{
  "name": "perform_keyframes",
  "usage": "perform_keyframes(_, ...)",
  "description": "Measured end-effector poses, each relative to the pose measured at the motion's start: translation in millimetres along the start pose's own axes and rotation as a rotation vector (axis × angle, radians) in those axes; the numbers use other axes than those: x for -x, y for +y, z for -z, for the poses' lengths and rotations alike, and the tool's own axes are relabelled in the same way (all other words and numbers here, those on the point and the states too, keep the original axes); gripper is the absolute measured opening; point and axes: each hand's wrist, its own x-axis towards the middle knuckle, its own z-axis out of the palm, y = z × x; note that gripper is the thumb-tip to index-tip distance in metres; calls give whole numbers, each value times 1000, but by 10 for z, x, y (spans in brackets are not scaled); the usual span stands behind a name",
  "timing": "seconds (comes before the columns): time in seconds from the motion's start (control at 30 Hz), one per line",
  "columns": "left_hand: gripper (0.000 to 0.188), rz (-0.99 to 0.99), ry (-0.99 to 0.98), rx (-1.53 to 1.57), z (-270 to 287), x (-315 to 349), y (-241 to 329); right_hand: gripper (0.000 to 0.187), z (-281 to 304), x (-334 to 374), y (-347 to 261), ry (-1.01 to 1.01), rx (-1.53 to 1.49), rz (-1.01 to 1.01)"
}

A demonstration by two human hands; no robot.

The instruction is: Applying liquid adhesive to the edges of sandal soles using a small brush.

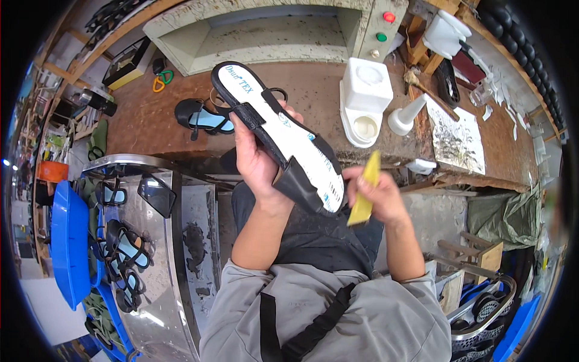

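Observation:
My left hand (259, 163) is wrapped round a black sandal (295, 142), with the thumb on its near edge. The sandal hangs tilted above my lap, its white printed top face toward me. Wide black straps cross its middle and one end. In my right hand (386, 196), a thin, flat yellow piece (360, 211) is pinched between thumb and fingers. That hand is beside the sandal's lower end; whether the fingers touch it, I cannot tell. Behind my left hand, another black sandal (196, 116) with a blue footbed lies on the brown workbench (145, 136).
On the bench stand a white plastic container (367, 84), a white cone-tipped bottle (409, 114) and a hammer (431, 95). Farther back is a machine housing (259, 51) with red and green buttons. At left, a metal cart (160, 265) carries several sandals beside a blue bin (69, 241).

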Motion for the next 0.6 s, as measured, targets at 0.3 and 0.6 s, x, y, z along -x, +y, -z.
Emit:
perform_keyframes(0.3,45,262,-65,-789,249,342,369,28,-17,24,35,1,-502,80)
perform_keyframes(0.6,45,-177,-368,-1293,-132,598,675,28,-22,57,61,-6,-524,54)
